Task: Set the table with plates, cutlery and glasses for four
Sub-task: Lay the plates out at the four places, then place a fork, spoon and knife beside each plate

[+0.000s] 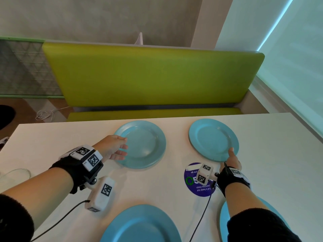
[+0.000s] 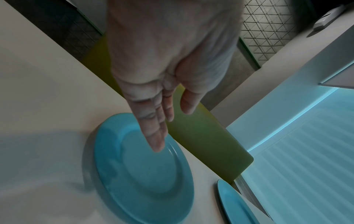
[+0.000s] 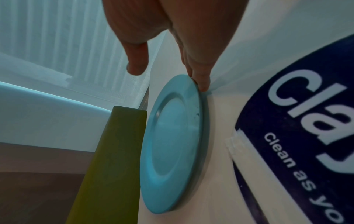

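plates step: four blue plates lie on the worktop (image 1: 52, 137). left hand (image 1: 111, 148) spread, fingers over the far left plate (image 1: 141, 144). right hand (image 1: 233, 160) seemingly touches the far right plate (image 1: 213, 138) rim, thumb lifted. next: cutlery, glasses.

Cool daylight enters through the translucent blind (image 1: 297, 70) at right, with a bright cyan streak of glare. Head view sharp, bowed at the edges. Both wrist views dim, soft and strongly distorted (near skin blurred); soft shadows fall on the white table (image 2: 38, 151).
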`<state>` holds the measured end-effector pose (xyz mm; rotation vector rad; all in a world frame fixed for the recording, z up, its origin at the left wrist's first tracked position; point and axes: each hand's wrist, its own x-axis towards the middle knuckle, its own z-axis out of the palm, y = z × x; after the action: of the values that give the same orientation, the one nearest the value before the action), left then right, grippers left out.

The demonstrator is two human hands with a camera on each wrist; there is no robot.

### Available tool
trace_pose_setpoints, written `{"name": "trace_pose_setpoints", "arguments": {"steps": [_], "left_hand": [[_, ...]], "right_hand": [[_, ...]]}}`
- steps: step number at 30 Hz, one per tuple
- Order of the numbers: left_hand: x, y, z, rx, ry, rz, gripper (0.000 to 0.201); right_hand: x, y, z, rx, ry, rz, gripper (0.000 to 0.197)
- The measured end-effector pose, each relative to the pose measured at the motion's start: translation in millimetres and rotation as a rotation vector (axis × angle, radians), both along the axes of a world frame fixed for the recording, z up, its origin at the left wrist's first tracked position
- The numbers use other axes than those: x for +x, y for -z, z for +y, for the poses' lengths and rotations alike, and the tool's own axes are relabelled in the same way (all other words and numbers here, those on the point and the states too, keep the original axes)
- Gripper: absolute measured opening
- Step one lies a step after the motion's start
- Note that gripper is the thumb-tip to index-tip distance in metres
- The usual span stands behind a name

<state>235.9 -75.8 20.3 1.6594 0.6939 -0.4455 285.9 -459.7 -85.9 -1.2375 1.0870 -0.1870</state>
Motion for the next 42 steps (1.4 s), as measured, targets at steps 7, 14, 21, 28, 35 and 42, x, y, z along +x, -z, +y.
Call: {"name": "trace_pose_setpoints", "arguments": {"steps": [7, 14, 21, 28, 35, 42], "left_hand": [[-2.9, 3.2, 2.5, -0.005, -0.015, -0.001, 0.017], [-7.9, 2.4, 2.4, -0.012, 0.015, -0.009, 0.018], [-19.3, -3.9, -3.1, -0.052, 0.1, -0.035, 0.019], [-59.1, -6.3, 19.2, -0.089, 0.239, -0.081, 0.02], [-137.0, -4.4, 67.9, -0.082, 0.448, -0.093, 0.019], [-220.8, 11.5, 124.4, 0.134, 0.66, -0.092, 0.017]], "right_hand": [[5.1, 19.6, -12.0, 0.029, 0.038, -0.013, 0.101], [-32.3, -23.9, 22.4, 0.109, -0.026, 0.019, 0.066], [-75.0, -56.2, 46.1, 0.329, -0.001, -0.031, 0.059], [-123.3, -79.9, 99.8, 0.293, -0.118, -0.091, 0.019], [-199.7, -90.2, 198.1, 0.207, -0.231, -0.059, 0.016], [-269.4, -82.1, 296.8, 0.132, -0.447, 0.066, 0.012]]}}
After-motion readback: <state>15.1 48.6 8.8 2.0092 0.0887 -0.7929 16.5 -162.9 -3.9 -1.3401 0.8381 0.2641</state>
